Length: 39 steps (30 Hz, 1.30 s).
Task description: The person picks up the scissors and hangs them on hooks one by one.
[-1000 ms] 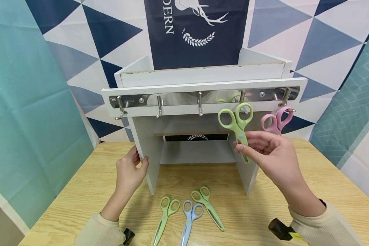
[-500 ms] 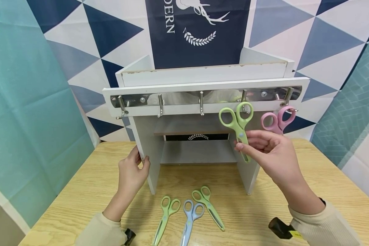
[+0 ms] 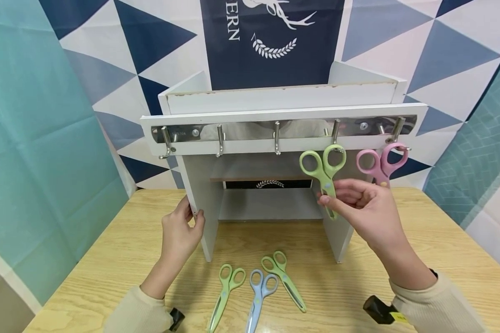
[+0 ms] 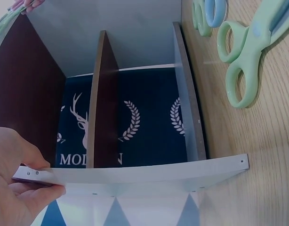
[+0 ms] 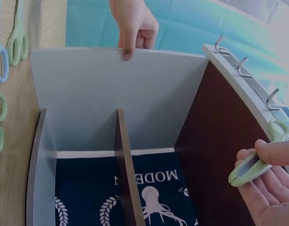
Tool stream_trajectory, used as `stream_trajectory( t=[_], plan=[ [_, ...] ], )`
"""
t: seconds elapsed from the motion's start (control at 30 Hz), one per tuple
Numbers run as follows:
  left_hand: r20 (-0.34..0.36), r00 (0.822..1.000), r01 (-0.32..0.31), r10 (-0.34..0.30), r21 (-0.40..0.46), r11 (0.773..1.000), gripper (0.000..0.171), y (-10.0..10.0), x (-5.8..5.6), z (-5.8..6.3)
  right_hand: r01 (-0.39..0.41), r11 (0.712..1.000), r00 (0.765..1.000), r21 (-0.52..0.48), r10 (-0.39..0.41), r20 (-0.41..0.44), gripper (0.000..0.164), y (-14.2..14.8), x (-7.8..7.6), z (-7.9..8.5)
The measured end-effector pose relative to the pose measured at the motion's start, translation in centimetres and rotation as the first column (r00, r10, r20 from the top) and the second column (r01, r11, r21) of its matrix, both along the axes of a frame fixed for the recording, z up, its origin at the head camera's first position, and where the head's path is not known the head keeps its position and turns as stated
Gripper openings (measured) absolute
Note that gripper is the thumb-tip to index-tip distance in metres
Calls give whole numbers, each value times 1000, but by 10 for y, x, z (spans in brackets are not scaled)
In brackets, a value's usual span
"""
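My right hand (image 3: 368,210) pinches a pair of green scissors (image 3: 326,173) by the blades, handles upward. One handle loop overlaps the tip of the fourth hook (image 3: 336,132) on the white rack board (image 3: 241,148). Pink scissors (image 3: 382,163) hang at the rightmost hook, their lower part hidden behind my right hand. With thumb and fingers, my left hand (image 3: 181,231) grips the front edge of the white shelf unit's left side panel (image 3: 206,217); the left wrist view shows this grip on the panel (image 4: 149,173) up close.
On the wooden table (image 3: 108,245) in front of the unit lie green scissors (image 3: 226,291), blue scissors (image 3: 258,296) and another green pair (image 3: 285,280). Three other hooks, including the middle one (image 3: 277,138), carry nothing. A patterned cloth (image 3: 158,46) hangs behind.
My right hand has lowered the green scissors slightly against the rack, bringing a handle loop down to the fourth hook's tip. My left hand keeps its grip; the head view has shifted a little.
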<state>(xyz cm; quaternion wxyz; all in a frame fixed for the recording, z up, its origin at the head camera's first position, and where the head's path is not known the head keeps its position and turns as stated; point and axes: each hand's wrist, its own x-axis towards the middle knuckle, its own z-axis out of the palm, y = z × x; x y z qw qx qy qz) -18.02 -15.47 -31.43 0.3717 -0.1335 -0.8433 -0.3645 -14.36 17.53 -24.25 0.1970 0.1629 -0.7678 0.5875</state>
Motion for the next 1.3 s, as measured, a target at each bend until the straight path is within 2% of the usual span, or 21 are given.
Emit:
stream_trajectory(
  t=[0.2, 0.33, 0.5, 0.77, 0.93, 1.17, 1.3],
  plan=[
    [14, 1000, 8, -8, 8, 1000, 31, -1, 0, 1, -22, 999, 999, 33, 23, -35, 19, 3, -4, -2],
    [25, 1000, 13, -13, 9, 1000, 31, -1, 0, 1, -52, 997, 999, 65, 53, -9, 18, 5, -7, -8],
    [33, 999, 18, -19, 9, 1000, 31, -1, 1, 2, -67, 988, 997, 136, 61, 49, 26, 6, -7, -20],
    [30, 999, 15, -15, 4, 1000, 31, -1, 1, 3, -25, 963, 994, 268, -6, 113, 22, 4, -8, -38],
    [35, 999, 9, -9, 1, 1000, 31, -1, 1, 4, -95, 943, 982, 319, 36, 184, 23, 1, -9, -49],
    [48, 999, 13, -13, 5, 1000, 33, -1, 1, 4, -206, 908, 974, 365, 154, 169, 21, -3, -8, -67],
    [50, 999, 14, -15, 8, 1000, 32, -1, 1, 4, -249, 885, 965, 393, 190, 182, 24, -5, -6, -73]
  ],
)
